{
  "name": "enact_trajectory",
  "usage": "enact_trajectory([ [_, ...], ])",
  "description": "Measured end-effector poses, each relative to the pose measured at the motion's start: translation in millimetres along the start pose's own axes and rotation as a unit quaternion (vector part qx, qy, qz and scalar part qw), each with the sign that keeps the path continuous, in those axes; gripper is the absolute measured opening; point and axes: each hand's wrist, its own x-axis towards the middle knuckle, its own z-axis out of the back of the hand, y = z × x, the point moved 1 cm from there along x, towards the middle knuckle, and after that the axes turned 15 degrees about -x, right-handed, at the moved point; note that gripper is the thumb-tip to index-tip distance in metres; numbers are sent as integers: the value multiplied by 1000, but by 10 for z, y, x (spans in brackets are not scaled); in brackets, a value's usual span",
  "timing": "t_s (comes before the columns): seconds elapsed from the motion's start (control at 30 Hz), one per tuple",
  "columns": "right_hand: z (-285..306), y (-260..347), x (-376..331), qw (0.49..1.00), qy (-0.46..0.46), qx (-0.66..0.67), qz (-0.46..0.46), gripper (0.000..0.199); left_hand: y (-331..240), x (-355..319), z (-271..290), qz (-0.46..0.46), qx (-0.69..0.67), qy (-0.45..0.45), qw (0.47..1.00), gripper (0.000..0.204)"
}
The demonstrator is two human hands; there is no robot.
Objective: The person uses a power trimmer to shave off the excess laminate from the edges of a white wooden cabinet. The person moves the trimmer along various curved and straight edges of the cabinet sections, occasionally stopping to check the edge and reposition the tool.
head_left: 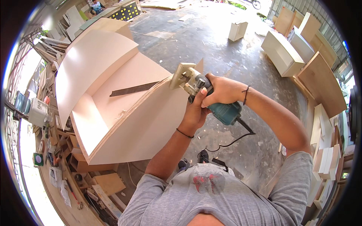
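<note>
The place is a woodworking shop for building furniture: a teal corded power tool (226,113) is held by a large, unfinished white-faced wooden carcass (139,124), pale box units (283,52) stand on a stained, speckled floor (162,49), wooden boards (322,84) lean at the right, and timber strips (47,73) lie heaped beyond a tool-strewn wooden surface (77,216).

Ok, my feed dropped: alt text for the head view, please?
A person's left hand and right hand grip a teal corded power tool at the edge of a large, open, white-faced wooden box. A dark strip lies in the opening; a smaller white box stands on the grey floor beyond.
</note>
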Motion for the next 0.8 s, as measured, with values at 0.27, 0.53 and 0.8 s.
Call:
enact_trajectory([
  [0.27, -72, 10, -50, 1000, -14, 5, 2, 87, -19, -9, 131, 6, 9, 22, 1000, 36],
  [0.53, -73, 100, -111, 1000, -23, 2, 9, 85, -60, -94, 111, 5, 6, 5, 1000, 35],
  [0.8, -66, 20, -51, 1000, -10, 21, 8, 88, -65, -47, 68, 8, 20, -2, 1000, 37],
])
